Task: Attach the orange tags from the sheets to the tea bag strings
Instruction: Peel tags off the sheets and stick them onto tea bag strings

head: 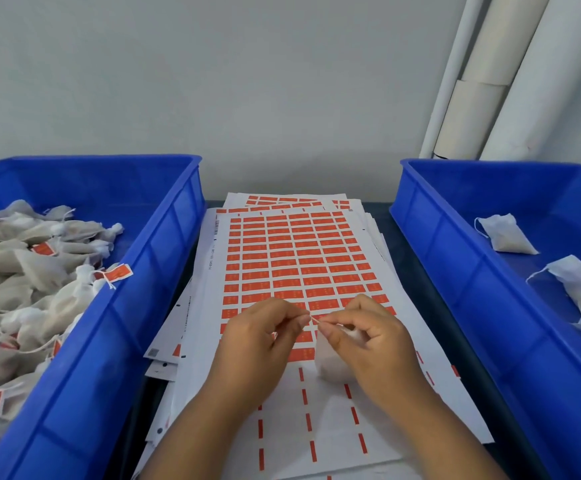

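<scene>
Right now I am pinching a small orange tag [314, 319] between the fingertips of both hands, just above the near half of the top sheet [292, 258]. My left hand [265, 336] is curling its thumb and forefinger onto the tag's left end; my right hand [368, 336] is pinching the other end while also cradling a white tea bag [329, 362] under its curled fingers. I cannot make out the string itself; it is too fine to see here.

To do this step well, I am judging that the string should lie along the middle of the sticky side before the tag is folded shut, edges matched, then pressed firmly so it does not peel open.

Only a thin orange sliver of the tag is showing between my fingertips. The tea bag is looking soft, pale and slightly translucent.

Beneath, the sheet is showing a grid of orange tags, with its near rows already peeled, leaving only thin orange strips. More sheets are lying stacked under it. By the stack's left edge, a blue bin [164, 271] is holding many tagged bags; by its right edge, another blue bin [455, 271] is holding a few untagged ones.
</scene>
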